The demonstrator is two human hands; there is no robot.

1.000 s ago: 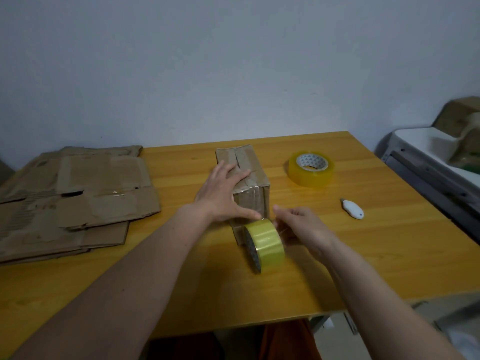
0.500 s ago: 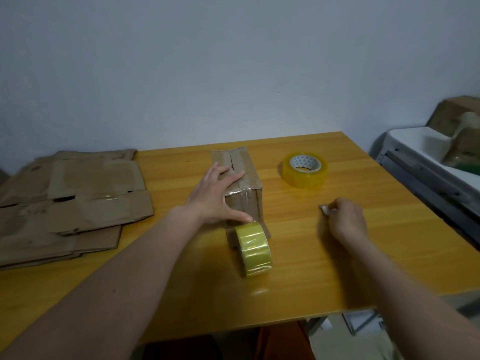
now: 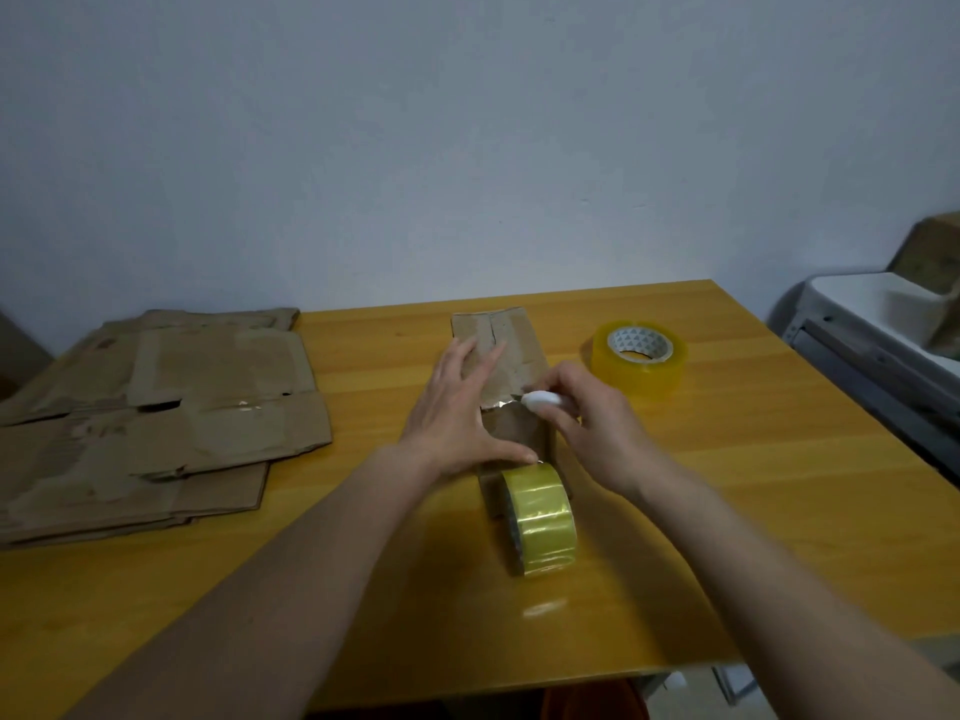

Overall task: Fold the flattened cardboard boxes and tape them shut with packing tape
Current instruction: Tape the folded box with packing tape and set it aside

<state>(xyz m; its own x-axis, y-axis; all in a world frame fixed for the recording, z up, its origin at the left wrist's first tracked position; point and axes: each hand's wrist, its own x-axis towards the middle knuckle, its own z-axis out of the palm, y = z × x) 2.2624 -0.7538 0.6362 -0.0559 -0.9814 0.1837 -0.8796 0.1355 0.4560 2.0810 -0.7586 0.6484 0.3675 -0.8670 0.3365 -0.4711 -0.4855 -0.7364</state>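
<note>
Gripping the white cutter (image 3: 545, 401), the right hand (image 3: 597, 433) addresses the box (image 3: 511, 356), whose long axis runs 12-to-6, at the taped edge at 3 o'clock of the flat, pressing left hand (image 3: 457, 413).

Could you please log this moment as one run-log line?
left hand presses box top | right hand holds white cutter at tape edge | tape roll standing before box
</note>
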